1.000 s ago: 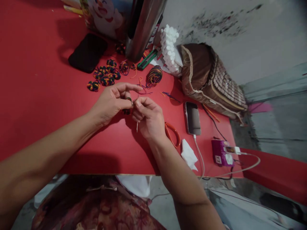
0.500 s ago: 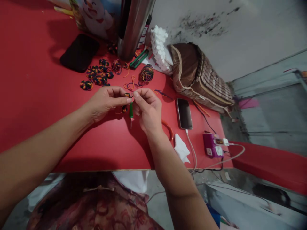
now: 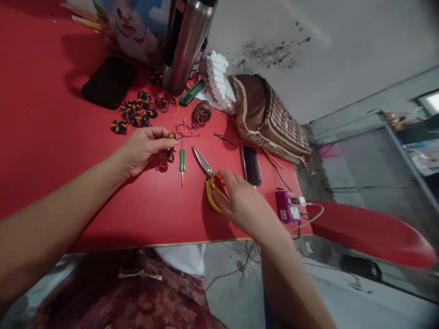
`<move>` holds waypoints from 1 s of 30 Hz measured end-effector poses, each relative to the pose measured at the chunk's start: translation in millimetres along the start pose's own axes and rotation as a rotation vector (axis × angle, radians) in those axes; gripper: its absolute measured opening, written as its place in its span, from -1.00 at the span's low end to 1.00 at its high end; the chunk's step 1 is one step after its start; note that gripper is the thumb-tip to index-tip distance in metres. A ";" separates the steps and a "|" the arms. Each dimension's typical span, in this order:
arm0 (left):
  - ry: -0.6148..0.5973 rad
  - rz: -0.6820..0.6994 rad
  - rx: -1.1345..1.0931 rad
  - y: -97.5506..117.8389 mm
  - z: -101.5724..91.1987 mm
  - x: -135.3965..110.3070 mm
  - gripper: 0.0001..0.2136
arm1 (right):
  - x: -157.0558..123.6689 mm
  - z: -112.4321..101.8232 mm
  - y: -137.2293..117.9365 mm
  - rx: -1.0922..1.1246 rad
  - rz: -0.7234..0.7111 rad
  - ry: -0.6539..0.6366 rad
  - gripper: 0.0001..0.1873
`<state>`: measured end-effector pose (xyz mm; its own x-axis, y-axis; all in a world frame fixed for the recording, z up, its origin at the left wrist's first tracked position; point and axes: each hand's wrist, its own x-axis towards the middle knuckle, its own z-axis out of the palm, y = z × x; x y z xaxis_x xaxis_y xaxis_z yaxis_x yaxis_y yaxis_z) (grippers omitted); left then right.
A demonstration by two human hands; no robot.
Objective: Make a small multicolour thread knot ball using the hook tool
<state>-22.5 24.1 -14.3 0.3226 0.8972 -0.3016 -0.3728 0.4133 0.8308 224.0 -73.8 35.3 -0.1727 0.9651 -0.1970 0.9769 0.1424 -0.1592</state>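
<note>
Left hand (image 3: 146,148) pinches a small, colorful yarn piece (image 3: 170,156) between thumb and finger, over the red worktop (image 3: 151,214). Right hand (image 3: 243,201) is curled around the handles of the scissors (image 3: 210,172). A green-handled hook (image 3: 182,161) sits between them.

Scissors (image 3: 210,172) yellow- and red-handled, blades (image 3: 202,160) silver. Yarn piece (image 3: 170,156) dark and orange. Hook (image 3: 182,161) green-handled. Table (image 3: 154,208) plain red. Adapter (image 3: 283,199) purple.

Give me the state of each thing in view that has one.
Left hand, pinching yarn piece
Right hand, gripping scissors
Scissors, blades apparently closed
Hook, lying unheld
Yarn ball, wound, ends loose
Phone, screen dark
Bottle, upright
Cutter, lying down, blade unclear
White plug, in purple box
</note>
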 end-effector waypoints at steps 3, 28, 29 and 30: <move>-0.004 -0.013 -0.005 0.5 -0.1 -0.1 -0.80 | -2.8 19.6 9.1 -0.164 0.037 -0.035 -0.45; 0.098 0.319 0.157 -3.6 8.0 -6.1 -0.84 | -5.2 26.2 5.1 1.102 -0.095 -0.193 -0.32; 0.087 0.308 0.159 -3.9 8.2 -6.5 -0.85 | -4.2 26.0 1.5 1.078 -0.124 -0.205 -0.28; 0.075 0.300 0.158 -4.1 8.4 -6.9 -0.85 | -2.8 25.9 -1.4 1.063 -0.128 -0.206 -0.26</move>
<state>-15.9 14.9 -11.7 0.1522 0.9864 -0.0616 -0.2997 0.1055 0.9482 219.9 -82.4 11.0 -0.3801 0.8872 -0.2615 0.3591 -0.1190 -0.9257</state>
